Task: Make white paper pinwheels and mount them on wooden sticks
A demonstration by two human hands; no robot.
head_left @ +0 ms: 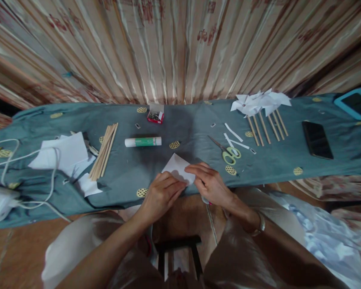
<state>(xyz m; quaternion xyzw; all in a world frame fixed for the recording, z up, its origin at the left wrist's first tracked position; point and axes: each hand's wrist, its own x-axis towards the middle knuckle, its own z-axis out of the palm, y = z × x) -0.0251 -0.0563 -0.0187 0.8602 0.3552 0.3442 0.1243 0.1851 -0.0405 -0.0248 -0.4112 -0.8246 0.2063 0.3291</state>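
Observation:
A small white paper square (177, 165) lies at the near edge of the teal cloth (198, 120). My left hand (162, 193) and my right hand (209, 184) both press on its near corner, fingers closed in a pinch along a fold. Green-handled scissors (228, 151) lie just right of the paper. A white and green glue stick (143, 141) lies behind it. Part of the paper is hidden under my fingers.
A bundle of wooden sticks (104, 151) and loose white sheets (66, 152) lie at left, with white cables (33, 176). Finished paper pinwheels on sticks (260, 105) sit at back right, beside a black phone (317, 139). A small red box of pins (155, 115) stands at the back.

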